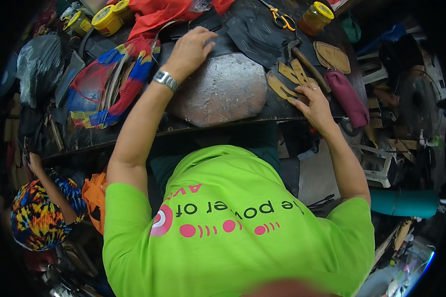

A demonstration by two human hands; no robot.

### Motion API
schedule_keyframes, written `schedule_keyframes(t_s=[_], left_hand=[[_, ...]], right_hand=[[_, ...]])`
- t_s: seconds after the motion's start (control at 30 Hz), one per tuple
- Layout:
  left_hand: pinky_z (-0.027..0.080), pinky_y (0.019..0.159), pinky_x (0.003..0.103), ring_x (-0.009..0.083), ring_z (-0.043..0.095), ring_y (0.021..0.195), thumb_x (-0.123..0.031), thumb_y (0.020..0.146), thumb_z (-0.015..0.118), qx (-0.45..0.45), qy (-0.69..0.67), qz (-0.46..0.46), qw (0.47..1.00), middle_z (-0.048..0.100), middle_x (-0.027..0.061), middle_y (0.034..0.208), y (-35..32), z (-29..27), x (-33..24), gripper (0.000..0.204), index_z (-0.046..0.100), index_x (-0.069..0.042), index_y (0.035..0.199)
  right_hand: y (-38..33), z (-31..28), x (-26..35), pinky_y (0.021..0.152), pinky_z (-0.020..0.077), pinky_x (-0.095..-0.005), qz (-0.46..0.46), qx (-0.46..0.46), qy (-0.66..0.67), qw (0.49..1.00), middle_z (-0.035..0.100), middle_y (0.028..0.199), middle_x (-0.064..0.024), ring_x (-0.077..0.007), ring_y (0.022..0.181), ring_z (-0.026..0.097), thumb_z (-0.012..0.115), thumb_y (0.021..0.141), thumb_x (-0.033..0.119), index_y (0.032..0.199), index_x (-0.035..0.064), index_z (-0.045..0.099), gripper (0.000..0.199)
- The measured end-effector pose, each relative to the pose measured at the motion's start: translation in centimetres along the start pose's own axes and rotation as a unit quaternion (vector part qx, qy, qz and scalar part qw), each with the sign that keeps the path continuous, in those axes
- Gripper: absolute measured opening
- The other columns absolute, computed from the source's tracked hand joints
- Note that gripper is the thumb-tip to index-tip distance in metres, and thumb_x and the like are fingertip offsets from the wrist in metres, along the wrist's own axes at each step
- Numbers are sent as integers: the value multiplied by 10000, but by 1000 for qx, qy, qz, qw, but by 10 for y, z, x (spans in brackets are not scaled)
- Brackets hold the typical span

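Observation:
My left hand point(191, 51), a watch on its wrist, reaches over the far left edge of a worn grey slab point(223, 89). Its fingers are stretched out beside dark flat pieces point(203, 24), with the thumb apart. At the slab's right, my right hand point(313, 105) pinches the near end of a forked tan template point(278, 86) between thumb and fingers. Two narrow tan strips point(293, 71) lie just beyond those fingers. Black cut pieces with pale markings point(255, 39) spread behind the slab.
A hammer point(308, 63), tan rounded pieces point(332, 57) and a maroon pouch point(348, 96) lie right. Orange-handled scissors point(283, 21) and a yellow-lidded jar point(315, 21) are behind. A mesh bag point(96, 91) and yellow tubs point(106, 21) stand left. Another person point(44, 210) is lower left.

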State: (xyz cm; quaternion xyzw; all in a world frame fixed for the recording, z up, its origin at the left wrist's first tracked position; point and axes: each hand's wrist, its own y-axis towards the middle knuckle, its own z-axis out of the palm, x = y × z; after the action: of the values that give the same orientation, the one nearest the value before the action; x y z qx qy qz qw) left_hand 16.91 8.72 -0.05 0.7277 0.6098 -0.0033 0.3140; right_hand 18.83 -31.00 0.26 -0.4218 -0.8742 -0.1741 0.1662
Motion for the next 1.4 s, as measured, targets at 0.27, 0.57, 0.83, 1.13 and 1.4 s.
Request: schedule_keyframes(t_s=[0.27,0.57,0.83,1.13,1.4], left_hand=[[549,943,478,359,674,1100,-209,894,765,45,196,-84,976,675,122,1209,34,9,57,423,679,-126,1299],[544,890,436,316,694,1024,-256,898,767,-64,69,-37,995,714,69,1109,22,1,63,278,745,-132,1145],[537,844,464,363,686,932,-329,985,685,-153,-40,-75,985,737,153,990,23,-9,51,247,741,-137,1132],[530,842,460,335,678,936,-320,972,709,-72,-59,-79,993,741,149,905,12,1,36,234,757,-140,1114],[524,926,339,254,707,995,-160,962,726,-23,-200,-96,975,741,121,1005,-8,-4,26,259,740,-72,1205]], right_hand=[[1,3,-3,900,520,-408,101,8,70,992,682,1054,-167,-353,1007,662,835,817,143,1094,17,651,356],[2,15,-35,836,510,-304,133,31,179,974,691,959,-80,-160,900,643,784,863,104,1193,3,673,362],[3,21,-35,920,507,-303,130,13,152,980,733,1111,-102,-161,1003,669,729,927,117,1226,-16,682,330],[-5,25,-27,943,517,-342,43,-55,73,995,722,1150,-143,-267,1059,696,695,944,112,1226,21,689,296],[-7,28,-20,896,519,-370,51,-76,83,992,708,1090,-141,-305,1003,685,671,943,111,1199,29,679,269]])
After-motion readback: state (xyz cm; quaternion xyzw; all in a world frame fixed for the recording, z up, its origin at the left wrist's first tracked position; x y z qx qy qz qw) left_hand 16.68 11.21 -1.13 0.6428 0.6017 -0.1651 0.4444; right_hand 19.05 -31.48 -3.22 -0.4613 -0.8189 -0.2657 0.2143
